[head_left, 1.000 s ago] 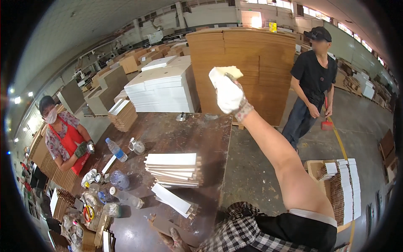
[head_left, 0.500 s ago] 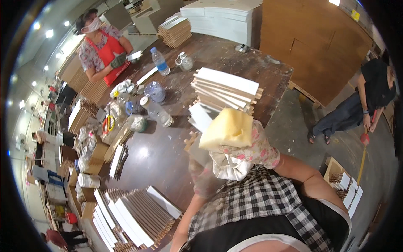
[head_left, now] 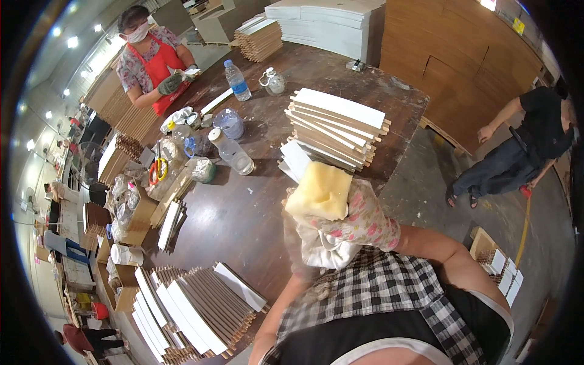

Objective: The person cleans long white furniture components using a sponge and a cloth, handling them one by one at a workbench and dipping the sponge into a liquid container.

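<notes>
I am raising my gloved right hand (head_left: 359, 222), clamped on a yellow sponge (head_left: 320, 192), near the white board stack (head_left: 336, 128); I cannot tell my left hand's state.

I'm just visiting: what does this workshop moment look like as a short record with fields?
Place: workshop with a dark wooden table
Right hand: in a flowered glove, raised close to the camera, holding a yellow sponge
Left hand: not clearly visible; a blurred arm lies under the gloved hand
On the table: stack of white-faced panels, plastic bottles, second panel stack at the near edge
Others: a person in a red apron across the table; a person in black on the floor at right
</notes>
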